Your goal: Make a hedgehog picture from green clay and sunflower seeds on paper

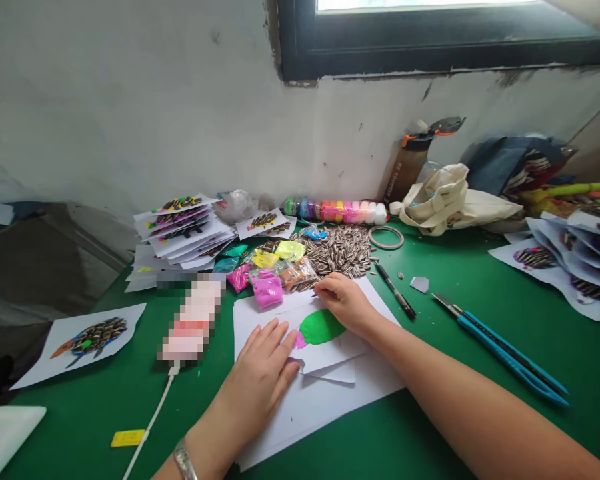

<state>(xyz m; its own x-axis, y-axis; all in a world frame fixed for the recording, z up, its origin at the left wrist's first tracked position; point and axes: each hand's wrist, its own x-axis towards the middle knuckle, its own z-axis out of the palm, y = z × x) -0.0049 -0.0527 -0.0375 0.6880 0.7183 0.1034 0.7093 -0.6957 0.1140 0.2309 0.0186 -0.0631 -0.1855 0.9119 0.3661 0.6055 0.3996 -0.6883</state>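
My left hand [265, 367] lies flat, fingers stretched out, on a white sheet of paper [325, 360], its fingertips beside a pink clay patch [299, 341]. Joined to that patch is a flat green clay oval [323, 327], partly covered by my right hand [344, 301]. The right thumb and forefinger are pinched together above the paper's upper edge, on what looks like a single sunflower seed [315, 294]. Just beyond lies a heap of striped sunflower seeds [343, 250]. In front of it are small packets of clay, with a magenta packet [267, 288] nearest the hands.
Right of the paper lie a black pen [396, 291] and a blue craft knife [510, 353] with its blade out. Finished seed pictures are stacked left [190, 230] and right [575, 260]. A pixelated, cabled device [193, 320], a tape roll [386, 237] and a bottle [409, 167] stand around.
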